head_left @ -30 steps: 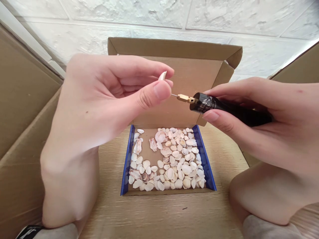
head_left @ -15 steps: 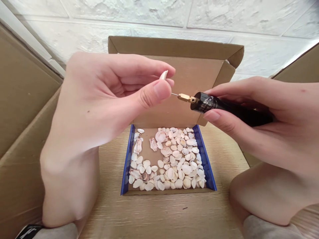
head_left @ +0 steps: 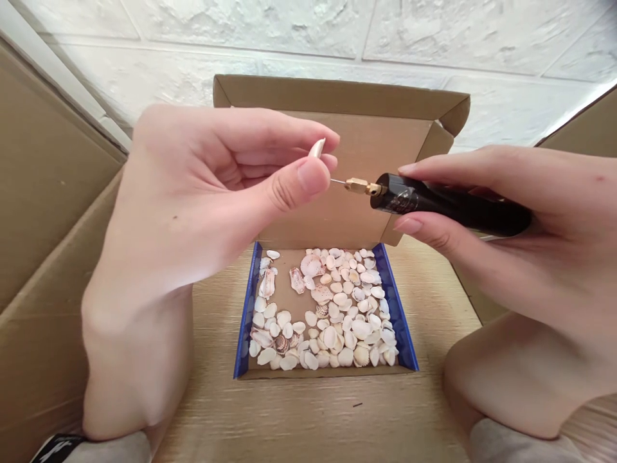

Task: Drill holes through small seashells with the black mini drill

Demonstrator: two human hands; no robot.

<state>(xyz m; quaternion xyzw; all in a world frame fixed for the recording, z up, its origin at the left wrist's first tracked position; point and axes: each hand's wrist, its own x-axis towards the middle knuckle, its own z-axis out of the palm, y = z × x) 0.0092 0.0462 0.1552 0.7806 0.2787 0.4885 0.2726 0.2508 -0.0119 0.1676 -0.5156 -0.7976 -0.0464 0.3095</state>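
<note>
Between thumb and fingers, my left hand (head_left: 231, 173) pinches a small white seashell (head_left: 317, 148), whose curved edge shows above the thumb. My right hand (head_left: 506, 193) is wrapped round a black mini hand drill (head_left: 448, 202) with a brass chuck (head_left: 357, 186). The drill's thin bit points left, and its tip goes out of sight behind my left thumb; whether it touches the shell is hidden. Below both hands lies an open cardboard box (head_left: 398, 308) with blue side walls, holding many pale seashells (head_left: 347, 325), some pinkish and a few brown-striped.
The box stands on a wooden tabletop (head_left: 289, 421), its raised lid (head_left: 366, 141) leaning up behind my hands. Cardboard panels (head_left: 48, 167) flank the left and right sides. A white brick-patterned wall (head_left: 299, 32) is at the back. A tiny dark sliver (head_left: 357, 405) lies in front of the box.
The drill has turned slightly about its axis, and my right hand's fingers have shifted on it, with the index finger now straighter. My left hand holds the shell almost still.
</note>
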